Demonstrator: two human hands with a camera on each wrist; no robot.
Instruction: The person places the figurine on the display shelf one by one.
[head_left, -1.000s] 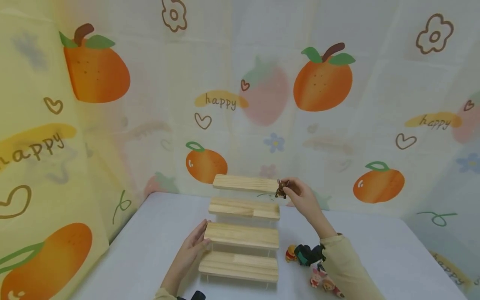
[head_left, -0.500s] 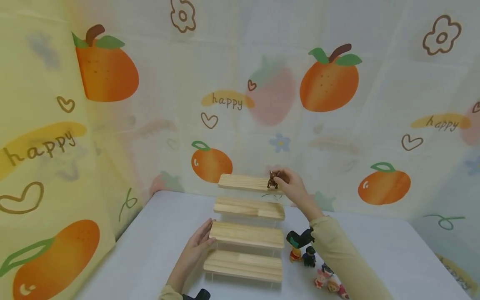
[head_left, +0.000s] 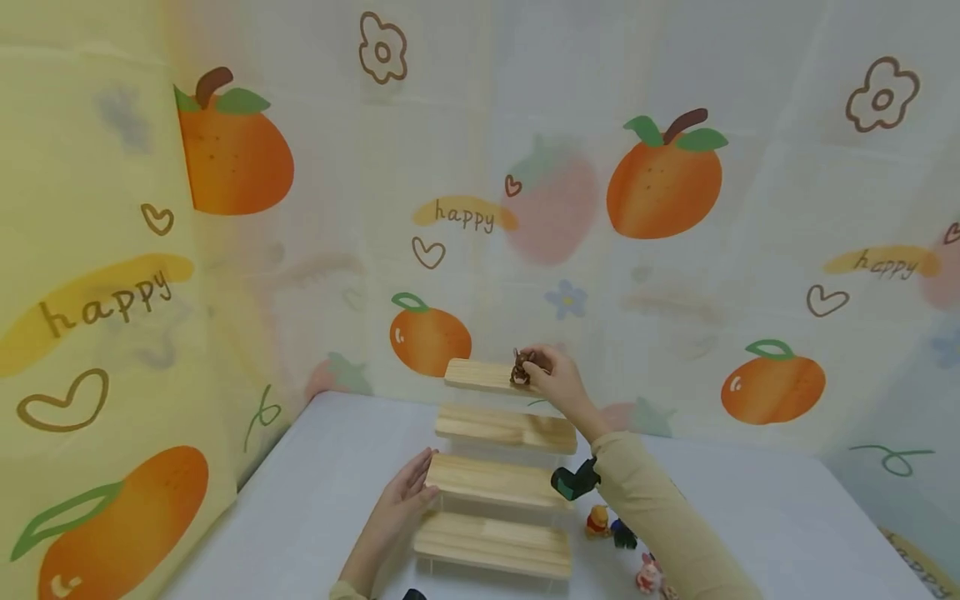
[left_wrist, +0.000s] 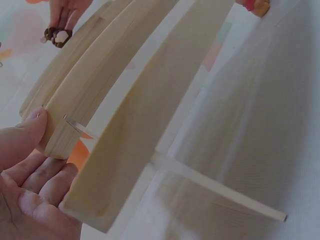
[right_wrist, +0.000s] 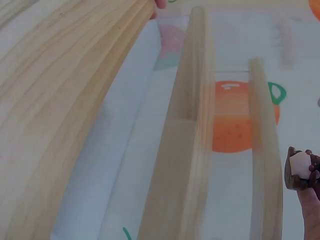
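Compared with the frame from a second earlier, the brown figurine (head_left: pixel 521 368) has moved leftward along the top board (head_left: pixel 474 376) of a stepped wooden rack, from near its right end toward its middle; it now stands upright at that board, though whether its feet touch the wood cannot be told. Right hand (head_left: pixel 557 382): thumb and fingers pinch the figurine from its right side, in a narrow grip; left hand (head_left: pixel 401 500): it holds the left end of the third board (head_left: pixel 491 479), the thumb against the edge and the fingers beneath, as the left wrist view shows. Between these levels lies the second board (head_left: pixel 487 426); the bottom board (head_left: pixel 491 546) lies lowest and nearest the viewer; a clear strut (left_wrist: pixel 220 190) supports the boards. Right of the rack, on a white table (head_left: pixel 315 467), stand a yellow-and-red figure (head_left: pixel 597 522), a dark figure (head_left: pixel 624 534) just beside it, and a pink figure (head_left: pixel 648 575) nearer the viewer, close to the beige right sleeve (head_left: pixel 667 521); behind hangs a pale backdrop (head_left: pixel 352 175) printed with orange fruit, hearts and the word "happy".
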